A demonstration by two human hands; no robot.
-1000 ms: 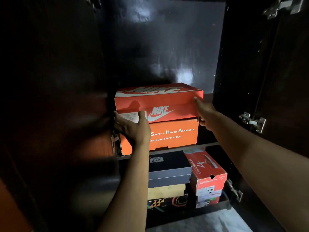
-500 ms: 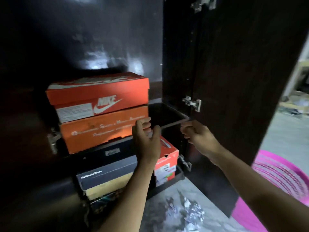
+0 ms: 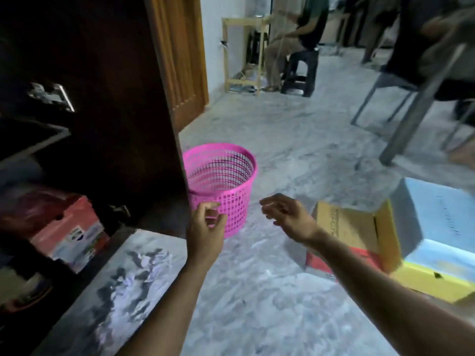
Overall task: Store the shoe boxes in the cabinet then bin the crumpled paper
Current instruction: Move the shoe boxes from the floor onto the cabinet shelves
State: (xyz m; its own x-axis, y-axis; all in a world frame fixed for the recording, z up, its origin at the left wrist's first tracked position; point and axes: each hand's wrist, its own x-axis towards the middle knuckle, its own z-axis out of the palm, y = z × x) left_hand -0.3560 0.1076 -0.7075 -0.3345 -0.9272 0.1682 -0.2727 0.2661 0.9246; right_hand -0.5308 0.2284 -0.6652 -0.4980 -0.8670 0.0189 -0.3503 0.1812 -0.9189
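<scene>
Home room: marble floor (image 3: 295, 140), wooden door (image 3: 180, 60), shoe cabinet (image 3: 115, 98).

There is just one camera, worn on the person's head. It looks forward and down at the marble floor (image 3: 295, 155). The pink basket (image 3: 226, 176) stands near, and the cabinet door (image 3: 115, 98) is close on the left.

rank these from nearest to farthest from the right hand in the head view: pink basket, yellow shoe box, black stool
From the right hand:
1. pink basket, just to its left on the floor.
2. yellow shoe box, lower right.
3. black stool, far back, under a seated person.
</scene>
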